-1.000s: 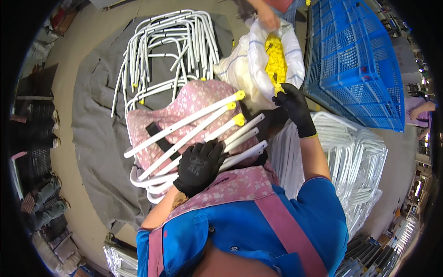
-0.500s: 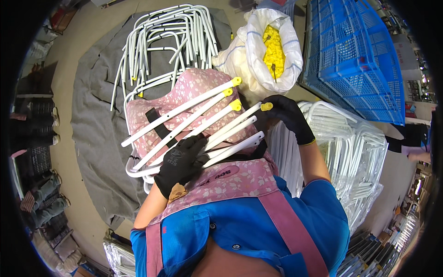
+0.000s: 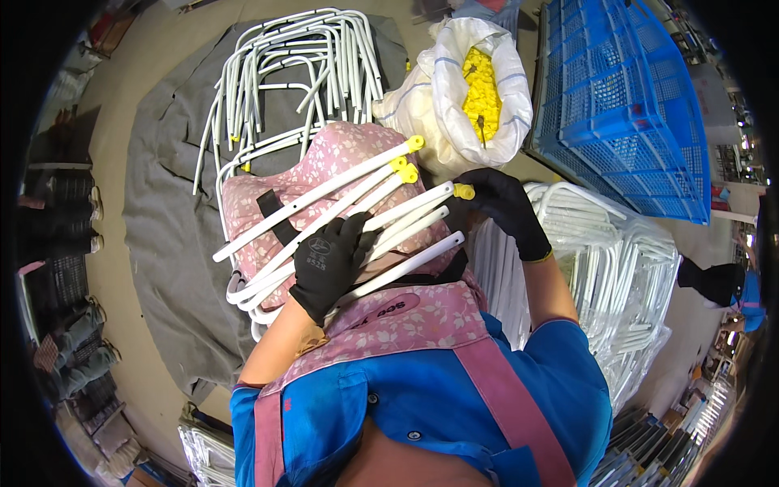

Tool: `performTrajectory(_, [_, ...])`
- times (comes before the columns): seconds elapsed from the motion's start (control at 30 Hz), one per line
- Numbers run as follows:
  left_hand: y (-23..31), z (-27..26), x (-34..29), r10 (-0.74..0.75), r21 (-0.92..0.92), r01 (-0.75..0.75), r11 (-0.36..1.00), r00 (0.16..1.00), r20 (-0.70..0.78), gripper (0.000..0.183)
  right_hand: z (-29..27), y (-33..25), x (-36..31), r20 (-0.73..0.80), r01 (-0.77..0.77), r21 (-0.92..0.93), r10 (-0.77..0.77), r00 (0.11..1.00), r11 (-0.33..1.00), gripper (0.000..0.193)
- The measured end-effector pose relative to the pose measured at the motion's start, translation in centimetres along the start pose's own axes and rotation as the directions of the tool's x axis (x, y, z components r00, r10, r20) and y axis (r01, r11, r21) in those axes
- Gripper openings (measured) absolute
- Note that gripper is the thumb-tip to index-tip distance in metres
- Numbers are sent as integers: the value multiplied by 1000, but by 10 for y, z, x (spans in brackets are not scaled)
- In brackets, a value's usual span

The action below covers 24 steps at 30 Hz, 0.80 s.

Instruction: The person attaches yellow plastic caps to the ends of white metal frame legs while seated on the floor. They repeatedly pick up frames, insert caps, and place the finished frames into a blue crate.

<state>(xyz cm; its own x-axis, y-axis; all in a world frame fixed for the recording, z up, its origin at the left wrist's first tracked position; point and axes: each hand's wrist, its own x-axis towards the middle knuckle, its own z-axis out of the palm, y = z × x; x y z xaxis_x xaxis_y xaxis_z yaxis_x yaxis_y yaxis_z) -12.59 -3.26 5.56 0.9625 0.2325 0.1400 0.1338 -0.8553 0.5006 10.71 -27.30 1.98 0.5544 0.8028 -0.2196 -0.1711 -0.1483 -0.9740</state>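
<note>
Several bent white metal tubes (image 3: 312, 199) lie slantwise across my lap, over a pink flowered apron (image 3: 345, 150). Yellow plastic caps (image 3: 415, 144) sit on the upper ends of three of them; the lower two tube ends are bare. My left hand (image 3: 329, 258), in a black glove, is closed around tubes near the middle of the bunch. At the right, my gloved right hand (image 3: 510, 209) pinches another yellow cap (image 3: 463, 191) against the end of a white tube (image 3: 418, 203). How far this cap sits on the tube I cannot tell.
A white woven sack (image 3: 442, 85) of yellow caps stands ahead, beside a blue plastic crate (image 3: 613, 105). More bent white frames (image 3: 300, 61) lie on a grey cloth (image 3: 166, 243). Plastic-wrapped white tubes (image 3: 621, 276) are stacked at my right. A person (image 3: 746, 292) is at the far right.
My left hand has shifted up and right along the tubes. The third capped tube has moved close to the second. My right hand and its cap have shifted slightly left.
</note>
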Motion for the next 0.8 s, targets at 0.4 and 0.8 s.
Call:
performTrajectory(0.4, [-10,-8,-17,37,62,-39,997,999,36,37,14,-32,25,405,544,-569,-365,838,617,14])
performTrajectory(0.8, [-23,-17,-28,-4,-42,6,999,999,45,31,65,-56,64,812,-34,-56,65,580,998,30])
